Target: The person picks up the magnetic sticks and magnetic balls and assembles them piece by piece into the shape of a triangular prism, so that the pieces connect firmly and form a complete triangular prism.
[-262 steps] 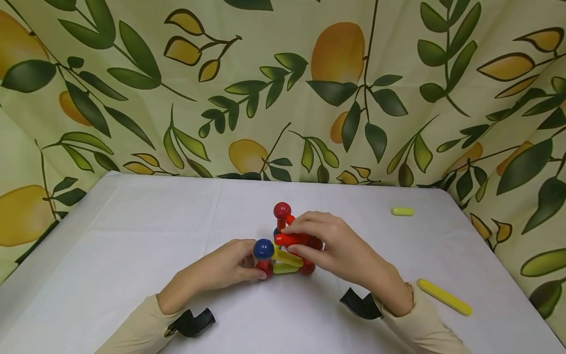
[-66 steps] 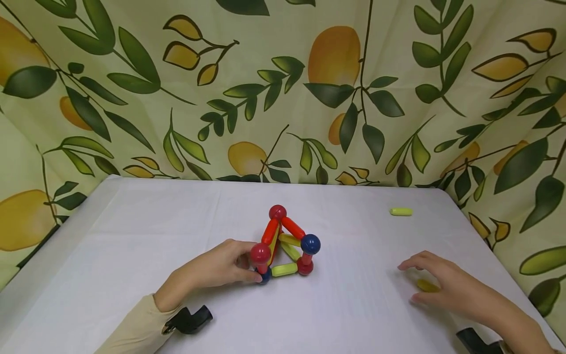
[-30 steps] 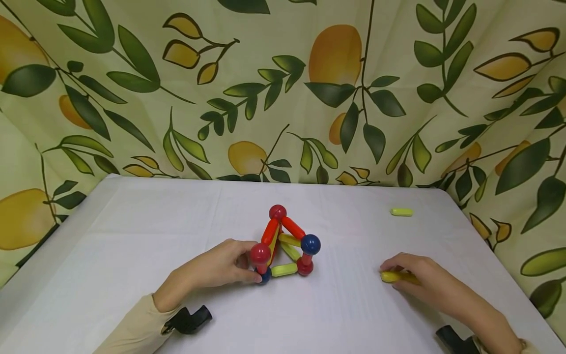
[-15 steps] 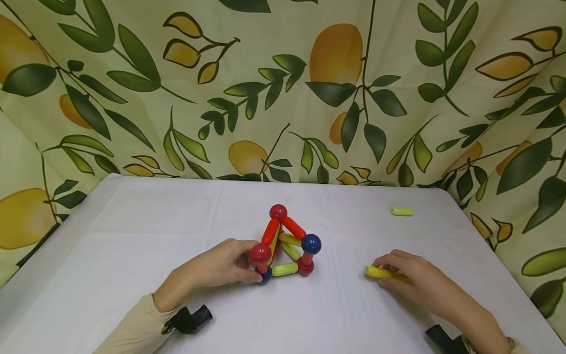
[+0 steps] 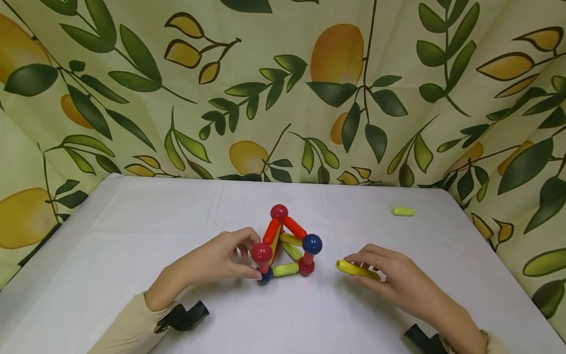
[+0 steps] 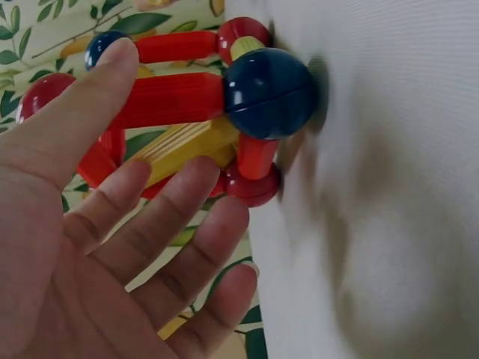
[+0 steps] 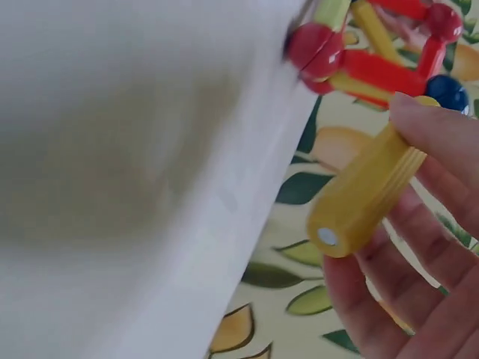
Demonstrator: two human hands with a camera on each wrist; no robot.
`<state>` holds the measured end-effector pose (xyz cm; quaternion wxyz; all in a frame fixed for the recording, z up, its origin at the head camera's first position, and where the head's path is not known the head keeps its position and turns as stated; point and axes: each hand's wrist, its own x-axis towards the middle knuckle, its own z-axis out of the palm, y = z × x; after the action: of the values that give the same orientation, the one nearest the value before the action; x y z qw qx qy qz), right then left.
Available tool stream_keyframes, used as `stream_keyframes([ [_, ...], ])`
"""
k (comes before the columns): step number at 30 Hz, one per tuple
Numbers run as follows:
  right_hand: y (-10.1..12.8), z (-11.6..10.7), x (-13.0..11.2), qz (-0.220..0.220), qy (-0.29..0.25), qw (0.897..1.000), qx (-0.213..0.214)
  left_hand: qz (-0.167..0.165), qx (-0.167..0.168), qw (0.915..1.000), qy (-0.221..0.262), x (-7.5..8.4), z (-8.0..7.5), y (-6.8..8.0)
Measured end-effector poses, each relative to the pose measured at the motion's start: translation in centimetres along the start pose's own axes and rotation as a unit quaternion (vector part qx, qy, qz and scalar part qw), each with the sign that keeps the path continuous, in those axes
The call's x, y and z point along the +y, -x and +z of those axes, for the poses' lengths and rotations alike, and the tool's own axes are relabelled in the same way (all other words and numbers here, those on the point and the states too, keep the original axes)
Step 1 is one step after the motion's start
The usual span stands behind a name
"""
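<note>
A frame of magnetic rods and balls (image 5: 285, 269) stands on the table in the head view, with red uprights, red upper rods, yellow and lime rods, and red and blue balls. My left hand (image 5: 212, 260) is at its left side, thumb by the lower blue ball (image 5: 264, 275). In the left wrist view the fingers (image 6: 168, 224) are spread loosely, and the thumb lies across the red rod (image 6: 176, 99); whether it touches is unclear. Right of the frame, my right hand (image 5: 393, 273) pinches a long yellow magnetic rod (image 7: 367, 191) between thumb and fingers, its near end pointing at the frame.
A short lime rod (image 5: 403, 212) lies at the back right of the white-covered table (image 5: 155, 211). Behind the table hangs a leaf-and-fruit patterned curtain (image 5: 283, 88). Dark straps (image 5: 183, 316) sit at the wrists.
My right hand picked up the yellow rod from the right and has carried it left toward the frame. My left fingers have loosened and risen slightly. The frame has stayed put over the last second.
</note>
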<state>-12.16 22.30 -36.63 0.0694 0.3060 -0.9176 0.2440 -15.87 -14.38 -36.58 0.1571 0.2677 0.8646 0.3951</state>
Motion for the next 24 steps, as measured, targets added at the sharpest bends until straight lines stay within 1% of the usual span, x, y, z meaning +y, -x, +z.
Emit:
stream_keyframes([
  [2,-0.3,0.1,-0.5,-0.017,-0.005,1.000,0.018,0.018,0.012,0.9998,-0.004,0.1,-0.2,0.1],
  [5,-0.8,0.2,-1.2,-0.039,-0.022,0.999,0.030,0.054,0.031,0.9980,-0.011,0.3,-0.4,0.2],
  [7,-1.2,0.3,-1.7,-0.046,-0.031,0.998,0.030,0.081,0.048,0.9954,-0.019,0.5,-0.4,0.3],
  [10,-1.7,0.6,-2.3,-0.051,-0.045,0.997,0.023,0.110,0.074,0.9906,-0.030,0.8,-0.5,0.4],
  [13,-2.1,0.9,-3.0,-0.050,-0.057,0.997,0.011,0.120,0.089,0.9881,-0.036,1.2,-0.6,0.6],
  [16,-2.5,1.4,-3.6,-0.050,-0.071,0.996,0.002,0.127,0.088,0.9870,-0.045,1.5,-0.5,0.6],
  [18,-2.8,1.6,-4.0,-0.052,-0.079,0.996,-0.001,0.137,0.089,0.9851,-0.054,1.6,-0.5,0.6],
  [21,-3.2,1.9,-4.5,-0.071,-0.081,0.994,0.009,0.155,0.096,0.9812,-0.064,1.7,-0.4,0.6],
  [24,-3.5,2.3,-5.0,-0.098,-0.068,0.992,0.036,0.164,0.101,0.9793,-0.063,1.7,-0.3,0.7],
])
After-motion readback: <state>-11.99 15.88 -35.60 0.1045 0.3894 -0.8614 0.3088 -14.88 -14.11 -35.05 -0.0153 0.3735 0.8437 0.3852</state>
